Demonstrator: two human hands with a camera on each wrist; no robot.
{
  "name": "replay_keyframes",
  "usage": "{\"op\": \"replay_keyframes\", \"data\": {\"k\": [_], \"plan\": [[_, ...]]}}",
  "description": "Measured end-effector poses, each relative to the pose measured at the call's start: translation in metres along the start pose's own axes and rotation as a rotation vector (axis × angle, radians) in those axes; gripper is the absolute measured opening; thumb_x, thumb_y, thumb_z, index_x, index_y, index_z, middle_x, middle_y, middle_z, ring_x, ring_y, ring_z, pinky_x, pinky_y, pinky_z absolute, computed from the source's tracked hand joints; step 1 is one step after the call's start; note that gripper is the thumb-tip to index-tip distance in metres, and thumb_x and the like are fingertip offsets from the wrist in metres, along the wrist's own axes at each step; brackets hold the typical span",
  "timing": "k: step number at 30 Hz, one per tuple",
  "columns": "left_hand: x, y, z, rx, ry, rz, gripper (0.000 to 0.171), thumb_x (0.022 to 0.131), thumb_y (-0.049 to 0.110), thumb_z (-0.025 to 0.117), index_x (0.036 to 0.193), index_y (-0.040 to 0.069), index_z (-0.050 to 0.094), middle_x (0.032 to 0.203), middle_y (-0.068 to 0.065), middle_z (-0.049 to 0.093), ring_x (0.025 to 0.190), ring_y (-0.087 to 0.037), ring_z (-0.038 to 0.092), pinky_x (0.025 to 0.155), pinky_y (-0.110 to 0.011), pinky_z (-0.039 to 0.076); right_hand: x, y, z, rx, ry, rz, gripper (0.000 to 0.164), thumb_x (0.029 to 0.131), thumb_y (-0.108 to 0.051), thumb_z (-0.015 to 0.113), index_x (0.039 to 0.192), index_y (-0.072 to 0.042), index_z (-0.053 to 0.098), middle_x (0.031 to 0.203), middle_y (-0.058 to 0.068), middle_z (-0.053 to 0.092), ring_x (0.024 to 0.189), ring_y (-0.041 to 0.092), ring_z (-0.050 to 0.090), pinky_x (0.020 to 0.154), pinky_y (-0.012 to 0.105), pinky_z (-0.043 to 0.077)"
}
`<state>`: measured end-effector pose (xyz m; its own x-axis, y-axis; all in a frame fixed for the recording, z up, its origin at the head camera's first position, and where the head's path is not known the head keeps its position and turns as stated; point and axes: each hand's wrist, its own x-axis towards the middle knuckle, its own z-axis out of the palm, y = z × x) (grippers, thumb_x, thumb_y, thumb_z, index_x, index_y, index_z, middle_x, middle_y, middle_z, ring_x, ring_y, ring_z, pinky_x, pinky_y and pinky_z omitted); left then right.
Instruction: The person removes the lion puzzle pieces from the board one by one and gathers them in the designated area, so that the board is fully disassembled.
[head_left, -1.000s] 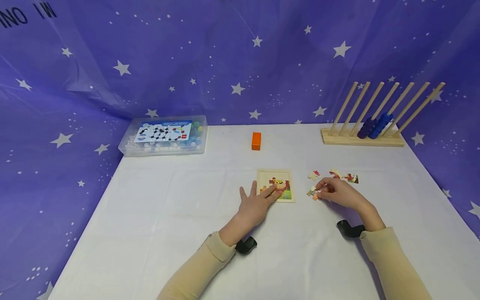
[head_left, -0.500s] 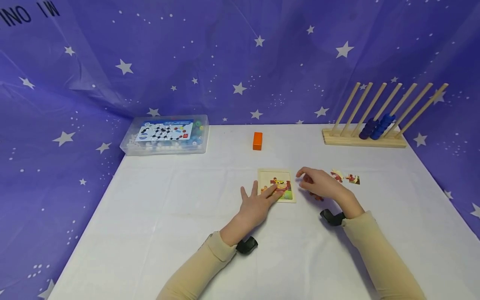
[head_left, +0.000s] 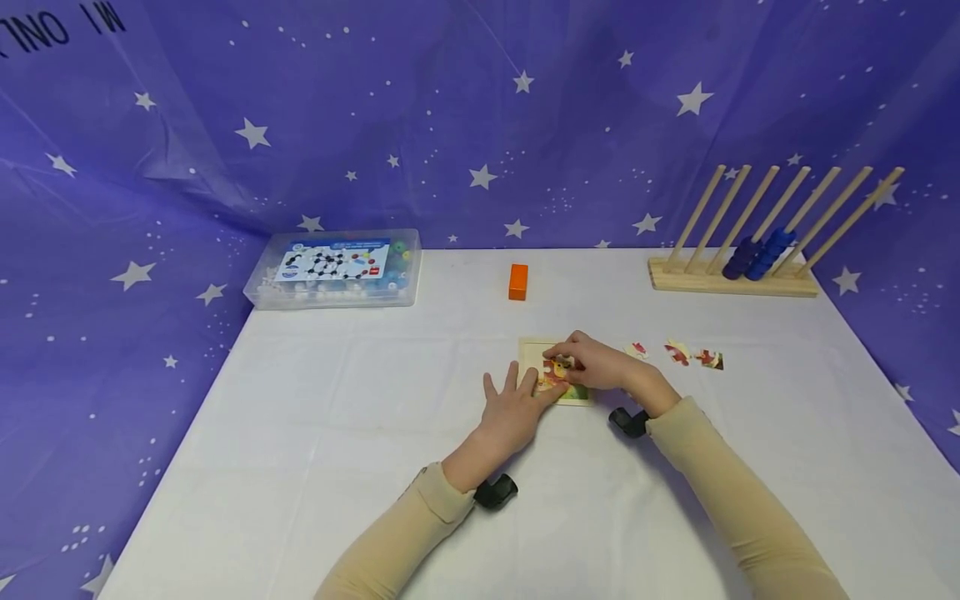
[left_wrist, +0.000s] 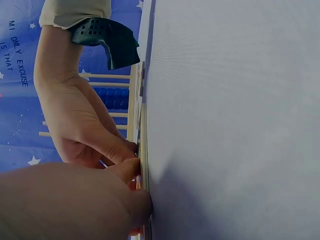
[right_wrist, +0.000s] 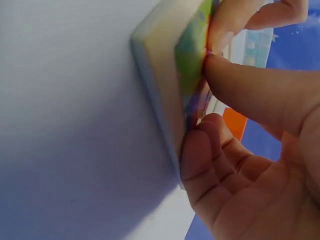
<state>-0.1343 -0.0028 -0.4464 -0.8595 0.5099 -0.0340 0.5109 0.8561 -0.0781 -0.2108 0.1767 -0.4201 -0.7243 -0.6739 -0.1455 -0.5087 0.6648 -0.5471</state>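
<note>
A small wooden-framed jigsaw puzzle lies on the white table, showing a colourful cartoon picture. My left hand is spread, its fingers resting on the near left part of the board. From the right, my right hand reaches over the board, thumb and index finger pinching a puzzle piece against the picture. The fingers cover much of that piece. In the right wrist view, the thumb presses at the picture and the other fingers lie along the frame's edge. Both hands meet at the board in the left wrist view.
Loose puzzle pieces lie right of the board. An orange block stands behind it. A clear plastic box of molecule-model parts sits back left. A wooden peg rack with blue beads stands back right, before a starry purple cloth.
My right hand has moved left from the loose pieces onto the puzzle board. The left hand stays spread on the board. The head view has shifted slightly.
</note>
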Motion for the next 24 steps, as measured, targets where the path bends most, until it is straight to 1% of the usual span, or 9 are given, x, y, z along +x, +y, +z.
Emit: {"op": "replay_keyframes", "data": {"k": [3,6,9,13,16,19,24], "plan": [[0.0,0.001,0.0,0.012,0.009,0.002,0.049,0.097,0.018,0.041,0.137,0.045,0.033,0.119,-0.005,0.037,0.126,-0.037,0.028,0.086,-0.062,0.033,-0.001,0.001,0.0,0.014,0.009,-0.02,0.038,0.084,0.003,0.059,0.121,-0.002,0.055,0.1,0.017,0.046,0.068,0.017,0.043,0.064,0.03,0.04],[0.0,0.002,0.001,0.021,0.04,0.013,0.049,0.096,0.017,0.042,0.137,0.043,0.035,0.117,-0.005,0.039,0.125,-0.036,0.03,0.089,-0.06,0.032,-0.002,0.001,0.001,0.021,0.02,-0.029,0.036,0.083,0.005,0.059,0.117,-0.004,0.055,0.099,0.017,0.046,0.069,0.018,0.043,0.064,0.031,0.04],[0.0,0.003,0.002,0.047,0.091,0.036,0.046,0.095,0.017,0.043,0.136,0.039,0.04,0.114,-0.006,0.042,0.123,-0.031,0.033,0.093,-0.05,0.031,-0.001,-0.001,0.001,0.017,0.03,-0.016,0.034,0.083,0.005,0.059,0.115,-0.006,0.054,0.097,0.017,0.046,0.07,0.019,0.044,0.066,0.033,0.041],[0.0,0.006,0.002,0.093,0.15,0.074,0.043,0.094,0.018,0.045,0.134,0.031,0.045,0.114,-0.005,0.044,0.113,-0.024,0.04,0.089,-0.037,0.033,0.001,-0.002,0.003,0.014,0.046,-0.005,0.034,0.082,0.006,0.06,0.113,-0.006,0.052,0.097,0.016,0.048,0.073,0.021,0.047,0.068,0.035,0.043],[0.0,0.008,0.002,0.11,0.153,0.095,0.041,0.094,0.019,0.044,0.135,0.026,0.045,0.119,-0.003,0.044,0.11,-0.022,0.042,0.088,-0.033,0.035,0.002,-0.002,0.004,0.021,0.068,-0.016,0.034,0.081,0.006,0.061,0.111,-0.004,0.051,0.096,0.015,0.052,0.076,0.022,0.05,0.069,0.036,0.044],[0.0,0.009,0.001,0.117,0.138,0.102,0.04,0.095,0.021,0.043,0.135,0.024,0.044,0.124,-0.001,0.043,0.113,-0.022,0.042,0.09,-0.033,0.037,0.002,-0.001,0.004,0.038,0.087,-0.023,0.034,0.08,0.005,0.063,0.11,-0.003,0.051,0.093,0.013,0.054,0.076,0.021,0.051,0.069,0.036,0.043],[0.0,0.01,0.001,0.132,0.152,0.11,0.039,0.095,0.022,0.043,0.134,0.023,0.046,0.119,0.0,0.045,0.113,-0.023,0.043,0.088,-0.032,0.038,-0.001,0.0,0.005,0.081,0.127,-0.011,0.036,0.077,0.005,0.067,0.109,-0.002,0.051,0.085,0.01,0.054,0.073,0.019,0.05,0.067,0.035,0.042]]}}
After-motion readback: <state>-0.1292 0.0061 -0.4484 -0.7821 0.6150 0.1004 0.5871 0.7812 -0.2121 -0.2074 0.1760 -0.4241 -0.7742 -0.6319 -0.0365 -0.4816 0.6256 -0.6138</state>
